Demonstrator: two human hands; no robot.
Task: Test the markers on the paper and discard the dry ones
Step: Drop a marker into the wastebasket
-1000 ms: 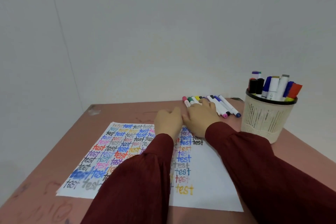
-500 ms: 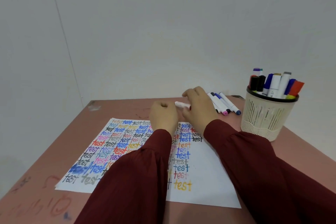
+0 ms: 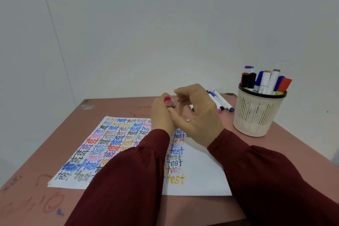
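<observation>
Head view: the left hand (image 3: 161,115) holds one pink-capped marker (image 3: 167,101) above the far edge of the paper (image 3: 201,176). Its grip is curled round the barrel, with the cap end tilted up toward the camera. The right hand (image 3: 199,121) arches just right of that grip, thumb stretched toward the marker and fingers bent over it. I cannot tell whether they pinch it. Two dark red sleeves (image 3: 128,180) cover the arms. The paper lies below the grip, filled with coloured "test" words. Right of the grip, at least three loose markers (image 3: 222,100) lie side by side on the table (image 3: 117,106). Further right stands one mesh cup (image 3: 253,117) with about nine standing markers (image 3: 266,80).
</observation>
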